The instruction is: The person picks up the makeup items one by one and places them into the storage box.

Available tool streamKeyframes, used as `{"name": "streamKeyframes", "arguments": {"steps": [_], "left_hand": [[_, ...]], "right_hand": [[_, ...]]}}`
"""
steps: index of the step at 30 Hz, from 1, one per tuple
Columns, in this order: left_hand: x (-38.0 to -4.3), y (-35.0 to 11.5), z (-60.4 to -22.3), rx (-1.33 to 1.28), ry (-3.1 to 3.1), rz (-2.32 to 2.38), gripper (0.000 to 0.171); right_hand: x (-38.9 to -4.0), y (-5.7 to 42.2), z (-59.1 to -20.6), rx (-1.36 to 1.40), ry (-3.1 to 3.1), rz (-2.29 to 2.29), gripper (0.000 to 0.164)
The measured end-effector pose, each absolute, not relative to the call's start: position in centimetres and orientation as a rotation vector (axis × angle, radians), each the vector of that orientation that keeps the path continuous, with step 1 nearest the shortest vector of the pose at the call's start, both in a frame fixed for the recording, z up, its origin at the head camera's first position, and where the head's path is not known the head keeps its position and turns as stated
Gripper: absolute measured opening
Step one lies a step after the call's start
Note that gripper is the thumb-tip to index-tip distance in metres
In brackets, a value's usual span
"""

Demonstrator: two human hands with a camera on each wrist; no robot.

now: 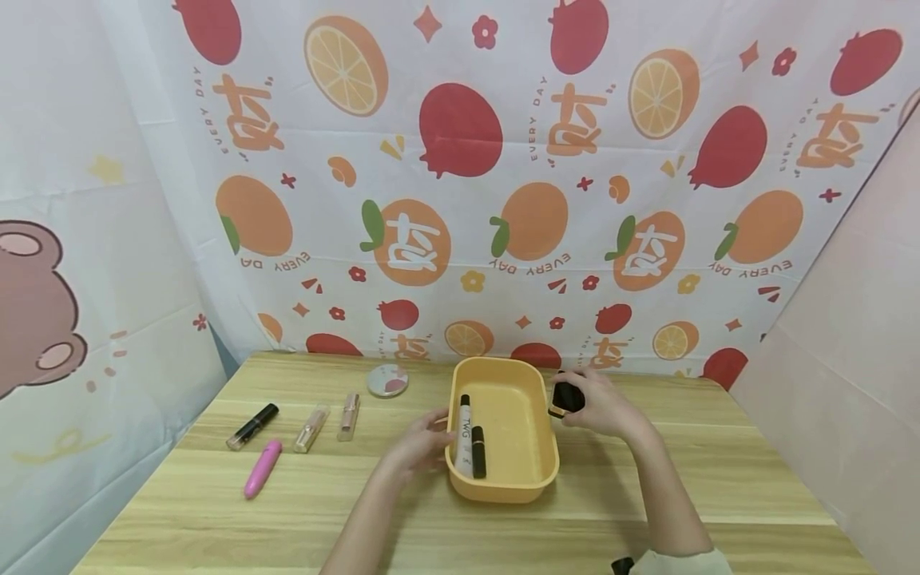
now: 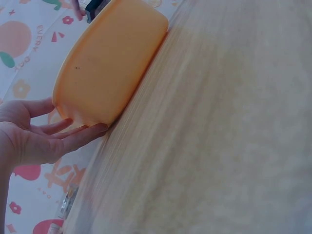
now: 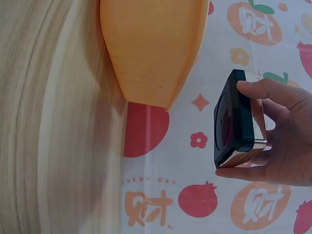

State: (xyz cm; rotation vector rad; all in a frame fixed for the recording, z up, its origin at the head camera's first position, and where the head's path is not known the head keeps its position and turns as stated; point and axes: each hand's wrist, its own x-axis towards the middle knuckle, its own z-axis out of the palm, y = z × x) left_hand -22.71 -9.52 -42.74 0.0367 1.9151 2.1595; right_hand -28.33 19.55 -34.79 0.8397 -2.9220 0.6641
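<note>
A yellow plastic basin [image 1: 499, 493] stands on the wooden table. Inside it, along the left wall, lie a white tube with a black cap [image 1: 464, 423] and a short black tube with a gold band [image 1: 478, 455]. My left hand [image 1: 417, 447] touches the basin's left side; in the left wrist view its fingers [image 2: 83, 138] extend along the wall and the thumb meets the rim. Just beyond the basin's right rim, my right hand [image 1: 604, 406] grips a black cosmetic compact with shiny gold sides [image 3: 239, 119] by its edges, thumb on one side and fingers on the other.
Left of the basin lie a round pale disc [image 1: 388, 380], two clear-and-pink slim tubes [image 1: 348, 417], a black tube with a clear end [image 1: 251, 426] and a pink wand [image 1: 263, 469]. A fruit-print cloth [image 1: 460, 239] hangs behind the table's back edge.
</note>
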Motion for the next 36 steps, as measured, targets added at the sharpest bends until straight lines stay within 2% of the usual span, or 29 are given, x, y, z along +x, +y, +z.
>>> {"name": "streamKeyframes", "arguments": {"steps": [36], "left_hand": [[-22.8,-9.5,-42.9,0.011,1.919,2.152,0.059]], "right_hand": [[-27.1,16.7,-35.0,0.933,-2.938,0.633,0.054]]}}
